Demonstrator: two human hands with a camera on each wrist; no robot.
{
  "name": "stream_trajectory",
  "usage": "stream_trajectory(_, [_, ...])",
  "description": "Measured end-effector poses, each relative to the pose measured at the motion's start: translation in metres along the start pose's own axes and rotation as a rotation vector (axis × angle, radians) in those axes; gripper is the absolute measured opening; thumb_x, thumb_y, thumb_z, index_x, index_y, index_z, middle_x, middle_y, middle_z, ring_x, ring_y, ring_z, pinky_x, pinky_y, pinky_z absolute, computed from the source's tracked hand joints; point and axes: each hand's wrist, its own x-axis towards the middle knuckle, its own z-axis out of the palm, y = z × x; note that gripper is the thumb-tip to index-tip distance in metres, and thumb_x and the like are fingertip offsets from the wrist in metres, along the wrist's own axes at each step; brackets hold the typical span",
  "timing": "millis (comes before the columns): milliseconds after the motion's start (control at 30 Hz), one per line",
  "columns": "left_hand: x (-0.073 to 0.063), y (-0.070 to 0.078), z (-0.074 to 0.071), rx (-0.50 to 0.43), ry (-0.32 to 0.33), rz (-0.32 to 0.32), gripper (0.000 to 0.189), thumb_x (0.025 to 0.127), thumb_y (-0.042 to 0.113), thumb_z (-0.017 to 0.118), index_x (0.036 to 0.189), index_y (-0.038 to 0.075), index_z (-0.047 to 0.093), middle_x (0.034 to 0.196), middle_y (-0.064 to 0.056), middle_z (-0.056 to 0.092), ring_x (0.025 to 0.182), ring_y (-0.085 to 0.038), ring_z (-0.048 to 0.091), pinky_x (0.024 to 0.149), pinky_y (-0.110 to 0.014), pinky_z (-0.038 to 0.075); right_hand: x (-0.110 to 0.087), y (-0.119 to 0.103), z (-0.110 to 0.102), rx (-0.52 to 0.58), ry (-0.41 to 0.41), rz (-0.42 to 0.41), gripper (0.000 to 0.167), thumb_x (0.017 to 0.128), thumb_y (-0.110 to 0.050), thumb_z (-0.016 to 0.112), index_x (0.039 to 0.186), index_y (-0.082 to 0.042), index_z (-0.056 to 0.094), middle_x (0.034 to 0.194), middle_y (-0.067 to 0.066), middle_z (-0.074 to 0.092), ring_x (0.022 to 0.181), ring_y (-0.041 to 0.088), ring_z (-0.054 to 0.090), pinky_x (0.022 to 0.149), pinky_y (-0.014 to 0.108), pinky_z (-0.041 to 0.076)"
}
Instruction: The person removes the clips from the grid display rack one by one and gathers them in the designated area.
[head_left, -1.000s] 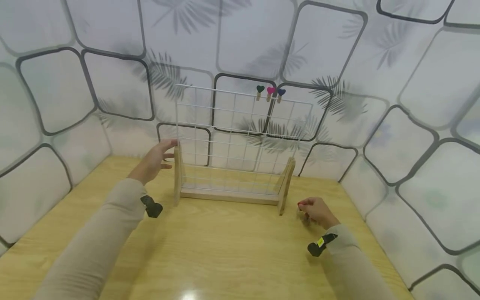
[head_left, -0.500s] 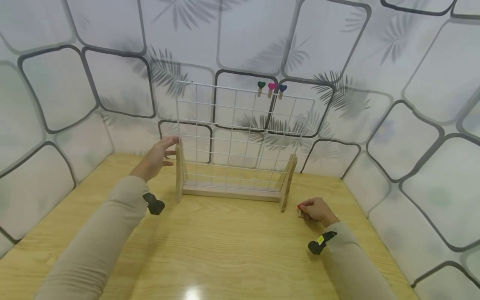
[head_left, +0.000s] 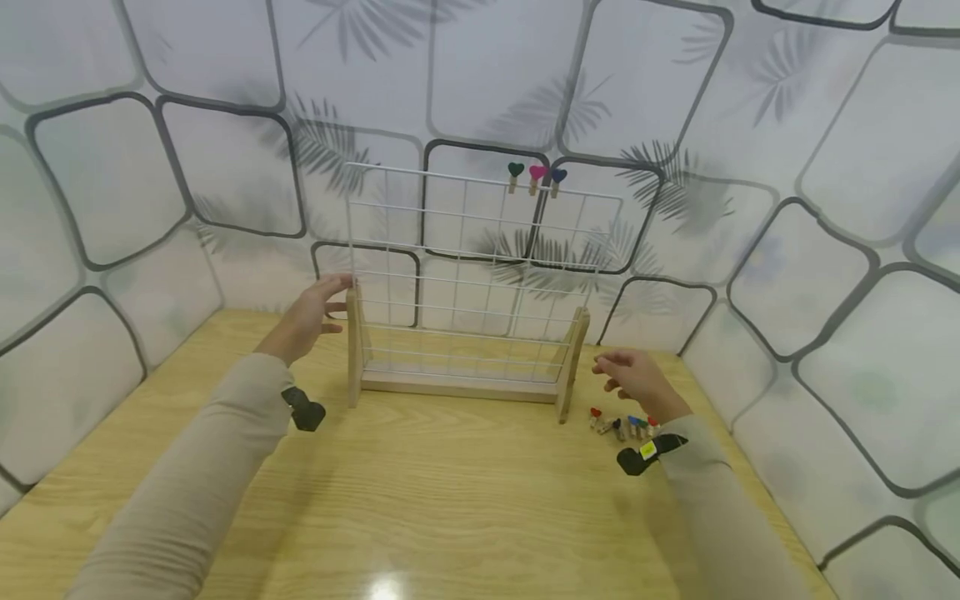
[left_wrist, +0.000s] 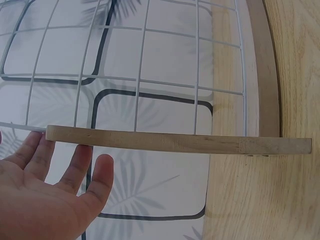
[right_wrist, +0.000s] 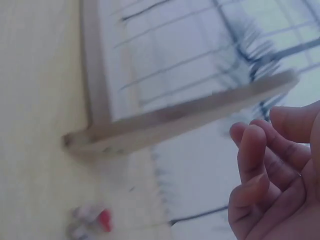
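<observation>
In the head view a white wire grid rack [head_left: 480, 275] stands on two wooden uprights. My left hand [head_left: 306, 317] is at its left wooden upright [left_wrist: 175, 141], fingers extended, fingertips touching the upper end in the left wrist view. My right hand [head_left: 637, 379] hovers beside the right upright [head_left: 573, 367], fingers loosely bent, and nothing shows between them in the right wrist view. Below it several small wooden clothespins with heart tops lie on the table, including a red-heart clothespin [head_left: 595, 417]. On the top wire sit green [head_left: 515, 175], pink [head_left: 536, 177] and dark blue [head_left: 557, 181] heart clothespins.
The wood-grain table [head_left: 450, 483] runs up to a patterned wall covering [head_left: 495, 83] behind the rack and along both sides. A wooden crossbar [head_left: 457, 387] joins the uprights at the bottom. My right wrist camera [head_left: 637, 458] overlaps the table beside the loose clothespins.
My right hand has risen away from the loose clothespins. The red-heart one at its fingertips earlier now lies on the table. The left hand stays at the upright.
</observation>
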Motion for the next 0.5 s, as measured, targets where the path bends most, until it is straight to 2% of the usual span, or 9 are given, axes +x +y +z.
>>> stream_trajectory(167, [0.0,0.001,-0.001,0.005,0.009,-0.002,0.059,0.107,0.038,0.017,0.155,0.003,0.012,0.16,-0.014,0.006,0.14,-0.042,0.018,0.097,-0.048,0.033,0.003,-0.048,-0.005,0.039,0.006,-0.088,0.042,0.103,-0.024,0.051,0.127,0.01,0.053,0.111,0.015,0.063,0.071,0.011,0.059,0.059,0.026,0.046])
stream_trajectory(300, [0.0,0.001,-0.001,0.012,0.012,-0.005,0.059,0.107,0.037,0.017,0.155,0.004,0.012,0.16,-0.014,0.006,0.14,-0.042,0.018,0.1,-0.051,0.031,0.005,-0.083,-0.007,0.068,0.005,-0.146,0.041,0.103,-0.024,0.051,0.126,0.009,0.055,0.107,0.011,0.063,0.071,0.012,0.059,0.058,0.025,0.047])
stream_trajectory(500, [-0.001,-0.001,0.001,0.032,0.009,-0.008,0.058,0.107,0.036,0.017,0.155,0.005,0.012,0.16,-0.013,0.006,0.14,-0.042,0.018,0.103,-0.055,0.029,0.013,-0.125,0.0,0.13,0.011,-0.22,0.034,0.101,-0.027,0.055,0.12,0.001,0.061,0.104,0.006,0.067,0.073,0.017,0.06,0.058,0.026,0.048])
